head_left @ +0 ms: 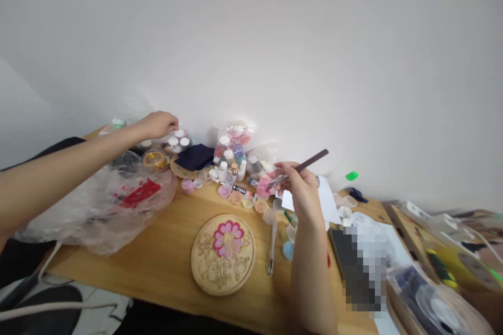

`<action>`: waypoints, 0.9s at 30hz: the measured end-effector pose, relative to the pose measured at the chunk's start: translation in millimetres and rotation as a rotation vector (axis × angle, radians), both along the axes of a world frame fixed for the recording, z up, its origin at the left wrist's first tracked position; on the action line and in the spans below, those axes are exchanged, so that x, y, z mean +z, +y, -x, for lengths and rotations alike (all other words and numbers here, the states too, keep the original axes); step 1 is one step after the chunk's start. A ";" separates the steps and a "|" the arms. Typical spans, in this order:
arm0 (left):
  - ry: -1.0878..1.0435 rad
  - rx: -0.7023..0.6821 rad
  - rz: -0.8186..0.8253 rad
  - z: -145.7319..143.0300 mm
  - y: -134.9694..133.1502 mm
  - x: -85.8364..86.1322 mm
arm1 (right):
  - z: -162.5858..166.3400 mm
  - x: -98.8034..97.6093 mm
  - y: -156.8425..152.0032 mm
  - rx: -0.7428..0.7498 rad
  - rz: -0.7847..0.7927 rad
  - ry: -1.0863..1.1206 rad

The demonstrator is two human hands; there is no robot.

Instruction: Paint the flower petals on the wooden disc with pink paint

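Observation:
My right hand [301, 183] grips a palette knife [312, 160] with a dark handle. Its metal end points down-left at a small tub of pink material [264, 186]. At the back left, my left hand [160, 124] has its fingers curled together just above a clear bag of white-capped bottles [178, 141]; whatever they pinch is hidden. A round wooden board [204, 272] lies near the table's front, with gold flower outlines and one flower filled in pink and magenta.
Small colour tubs [236, 198], a black B-7000 glue tube [239, 189] and bagged bottles [233, 146] crowd the back. A crumpled plastic bag [98, 214] lies left. A pen-like tool [272, 246] rests right of the board; a dark, partly blurred device [346, 261] lies farther right.

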State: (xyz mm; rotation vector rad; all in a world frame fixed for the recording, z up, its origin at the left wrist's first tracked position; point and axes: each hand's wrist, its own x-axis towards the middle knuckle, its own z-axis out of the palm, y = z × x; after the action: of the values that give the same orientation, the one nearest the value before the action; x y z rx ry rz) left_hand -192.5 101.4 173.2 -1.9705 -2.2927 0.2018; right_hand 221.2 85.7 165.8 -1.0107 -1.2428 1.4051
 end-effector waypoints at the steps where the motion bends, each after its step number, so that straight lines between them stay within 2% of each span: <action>1: -0.004 -0.001 0.001 1.5 0.9 -1.2 | 4.4 -2.5 -0.5 0.023 0.006 -0.014; 5: -0.028 -0.005 -0.003 6.9 3.8 -4.9 | 29.6 -19.8 -2.4 0.147 0.049 -0.087; 10: -0.082 -0.017 -0.003 10.9 5.7 -7.6 | 67.6 -54.9 -10.0 0.280 0.081 -0.131; 17: -0.132 -0.002 -0.038 9.8 6.9 -13.4 | 109.5 -98.6 -24.6 0.360 0.050 -0.149; 27: -0.201 -0.019 -0.065 8.1 6.6 -16.1 | 139.4 -127.2 -27.0 0.404 0.117 -0.233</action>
State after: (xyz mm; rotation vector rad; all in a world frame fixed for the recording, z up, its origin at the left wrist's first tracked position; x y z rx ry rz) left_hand -200.6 108.0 157.0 -2.0650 -2.3626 -0.0750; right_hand 81.8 58.7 38.6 -1.0652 -1.6181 1.7206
